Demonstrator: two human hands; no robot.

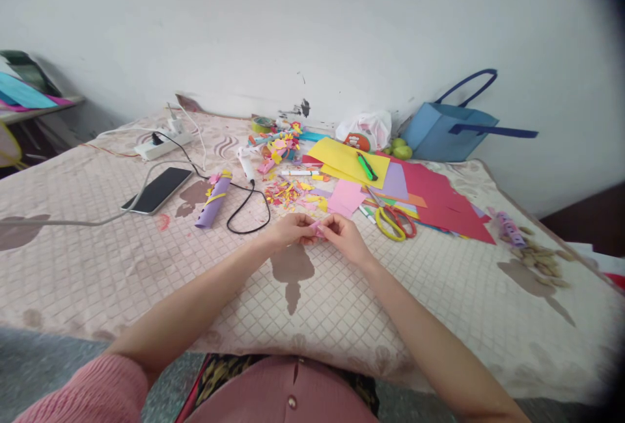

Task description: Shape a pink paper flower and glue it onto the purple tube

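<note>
Near the middle of the table, my left hand (293, 230) and my right hand (343, 235) meet at the fingertips. Between them is a small piece of pink paper (316, 228), pinched by both hands and partly covered by the fingers. Just beyond lie pink paper sheets (344, 196) and a heap of small coloured paper scraps (287, 194). Scissors with yellow handles (390, 224) rest to the right of my right hand, beside a red-handled pair (406, 222). Off to the left, a purple paper tube (213, 202) with yellow strips and a pink shape lies on the cloth.
A white glue gun (246, 164) trails a black cable. Left of it are a tablet (159, 190) and a power strip (163, 147). A green cutter (367, 167) lies on yellow paper (336, 157), near red sheets (439, 198). A blue bag (444, 131) stands behind; peanuts (540, 261) lie right.
</note>
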